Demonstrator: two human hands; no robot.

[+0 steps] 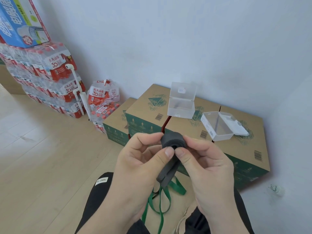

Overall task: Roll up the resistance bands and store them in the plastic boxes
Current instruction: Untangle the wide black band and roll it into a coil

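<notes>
pinching a half-rolled grey band [173,141] from both sides with left hand [140,162] and right hand [207,166] close together, thumbs pressed on the coil's face; holding it in the air before the cardboard cartons [236,149], with a loose tail dangling below; probably light, soft and rubbery, springy enough to unwind if let go; best gripped across the coil's flat sides, outer turn pinned; behind, two open plastic boxes [181,108] on the cartons; underneath, an unrolled green band [162,200].

Water-bottle packs [57,65] read "农夫山泉" and "30周年".
</notes>
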